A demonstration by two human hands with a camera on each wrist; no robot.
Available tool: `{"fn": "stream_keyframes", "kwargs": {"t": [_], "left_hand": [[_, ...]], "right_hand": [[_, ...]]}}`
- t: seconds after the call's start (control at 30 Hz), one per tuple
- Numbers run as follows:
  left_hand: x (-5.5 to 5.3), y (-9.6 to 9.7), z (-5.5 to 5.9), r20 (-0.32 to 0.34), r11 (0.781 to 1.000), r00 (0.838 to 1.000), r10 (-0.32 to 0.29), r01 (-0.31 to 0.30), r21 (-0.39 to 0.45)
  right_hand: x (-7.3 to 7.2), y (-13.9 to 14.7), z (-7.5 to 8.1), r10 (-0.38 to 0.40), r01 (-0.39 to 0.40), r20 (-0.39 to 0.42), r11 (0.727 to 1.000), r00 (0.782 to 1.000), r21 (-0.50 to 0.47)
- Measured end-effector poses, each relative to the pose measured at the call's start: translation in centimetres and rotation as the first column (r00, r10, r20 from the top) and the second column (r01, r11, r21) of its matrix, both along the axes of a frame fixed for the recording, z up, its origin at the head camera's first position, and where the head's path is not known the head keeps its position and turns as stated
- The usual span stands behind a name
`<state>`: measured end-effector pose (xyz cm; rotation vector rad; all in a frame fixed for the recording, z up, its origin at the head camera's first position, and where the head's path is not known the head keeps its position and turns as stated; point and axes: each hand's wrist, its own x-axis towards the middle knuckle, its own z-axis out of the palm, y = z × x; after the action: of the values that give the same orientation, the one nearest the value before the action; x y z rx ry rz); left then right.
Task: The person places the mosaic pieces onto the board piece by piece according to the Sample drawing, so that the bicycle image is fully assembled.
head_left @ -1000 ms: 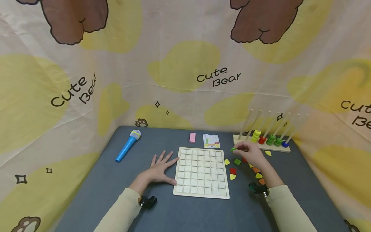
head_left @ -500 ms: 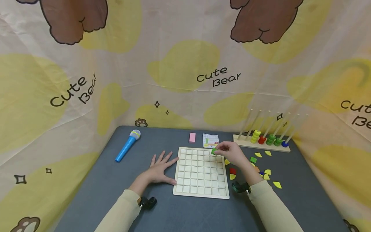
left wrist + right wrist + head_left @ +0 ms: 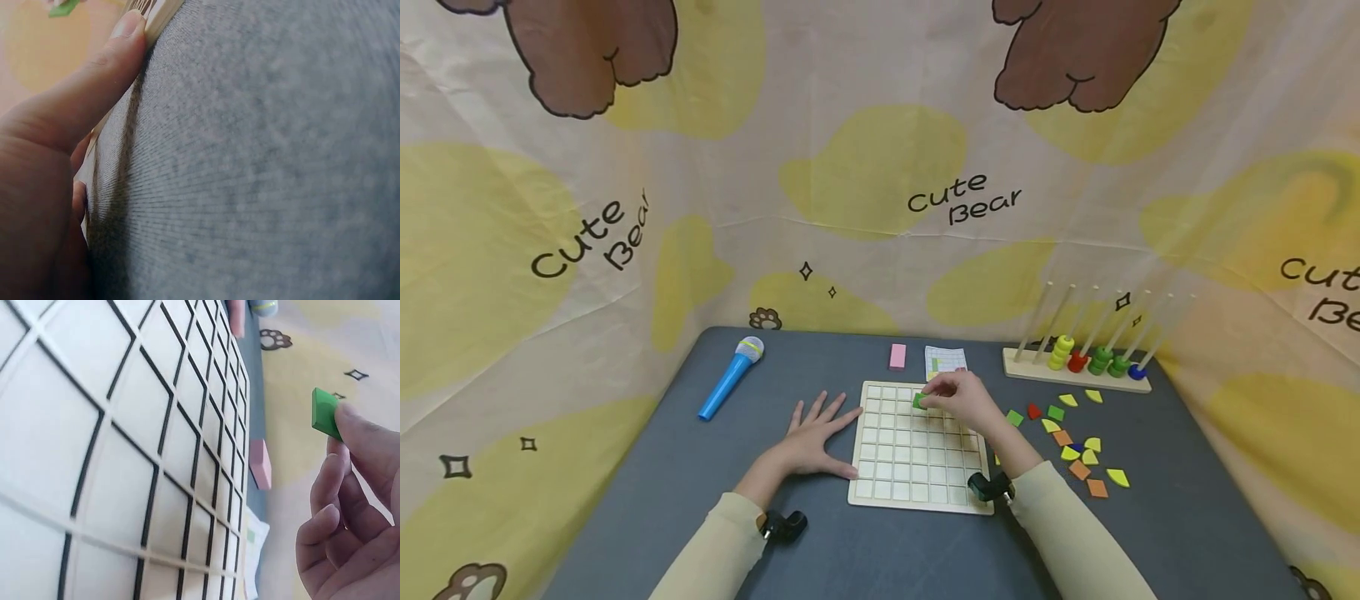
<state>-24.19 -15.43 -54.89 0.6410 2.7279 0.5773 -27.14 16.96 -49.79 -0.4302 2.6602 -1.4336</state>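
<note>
Dark grey surface (image 3: 865,554) spreads out nearest, with a pale grid board (image 3: 901,452) lying flat on it. At the board's left side the left hand (image 3: 811,443) is released, its fingers straight and fanned, the thumb resting on the rim near the close corner. Further over, the right hand (image 3: 964,400) grasps a green tile (image 3: 325,414) between thumb and forefinger, its other fingers curled in and the tips closed only as far as the tile's thickness. That tile is raised above the board's far rows, touching none of the dividers (clearest from the right wrist view).

To do this carry well, I'd hold the tile level, square its edges to one cell and ease the pinch only once it sits between the walls. Light pressure from the left hand should stop the board sliding.

Right of the board are loose pieces, among them an orange square (image 3: 1097,489) and a yellow quarter-circle (image 3: 1117,477). Beyond lie a blue microphone (image 3: 730,379), pink block (image 3: 897,357), printed card (image 3: 943,360) and wooden peg stand (image 3: 1078,379); last comes the bear-print cloth (image 3: 850,167).
</note>
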Motion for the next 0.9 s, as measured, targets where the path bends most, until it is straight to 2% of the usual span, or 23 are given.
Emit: {"fn": "stream_keyframes", "kwargs": {"t": [0.33,0.67,0.9], "left_hand": [[0.1,0.0,0.1,0.006,1.0,1.0,0.006,-0.006,0.006],[0.3,0.0,0.5,0.001,1.0,1.0,0.009,-0.009,0.013],[0.2,0.1,0.3,-0.005,1.0,1.0,0.0,0.0,0.021]], "right_hand": [[-0.2,-3.1,-1.2,0.044,-0.044,-0.009,0.999,0.999,0.015],[-0.4,-5.5,-2.5,-0.006,0.003,0.068,0.999,0.998,0.039],[-0.5,-6.2,-3.1,-0.024,0.017,0.062,0.995,0.998,0.098]]}}
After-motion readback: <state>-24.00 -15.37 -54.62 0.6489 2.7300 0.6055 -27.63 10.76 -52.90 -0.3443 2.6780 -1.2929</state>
